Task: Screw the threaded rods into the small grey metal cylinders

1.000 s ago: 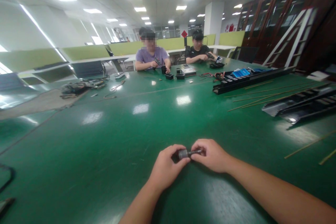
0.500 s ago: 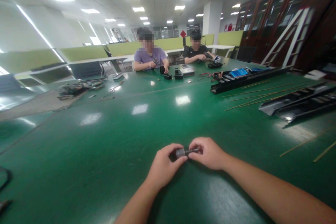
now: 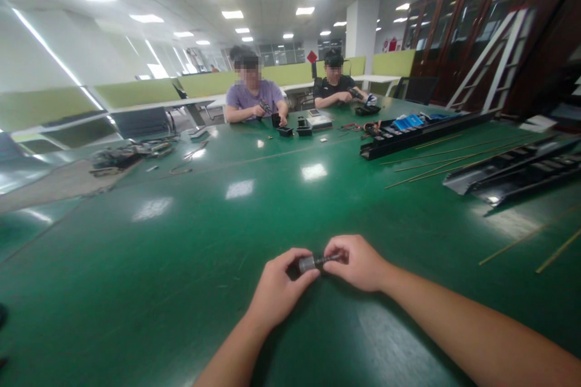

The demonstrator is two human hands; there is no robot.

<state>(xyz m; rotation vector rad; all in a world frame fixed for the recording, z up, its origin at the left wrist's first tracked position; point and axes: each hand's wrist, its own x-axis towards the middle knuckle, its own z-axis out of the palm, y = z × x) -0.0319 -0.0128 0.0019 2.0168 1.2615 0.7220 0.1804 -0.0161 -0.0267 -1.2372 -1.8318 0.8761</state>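
Over the near part of the green table (image 3: 195, 242), my left hand (image 3: 279, 287) is closed around a grey metal cylinder (image 3: 307, 263), thumb below and fingers above. A thin dark ridged shaft (image 3: 325, 259) comes out of the cylinder's right end. My right hand (image 3: 358, 263) pinches that shaft near its far end. Both hands are close together, with the cylinder and shaft lying roughly level between them. The shaft's right tip is hidden by my right fingers.
Across the table sit two people (image 3: 254, 97), (image 3: 334, 87) holding tools, with black boxes (image 3: 304, 127) before them. Black metal channels (image 3: 408, 136) and thin brass-coloured rods (image 3: 436, 163) lie on the right. A pile of parts (image 3: 120, 154) lies far left.
The whole view has shifted slightly, so the scene sits a little further left. My hands keep the same hold on the cylinder and the shaft.
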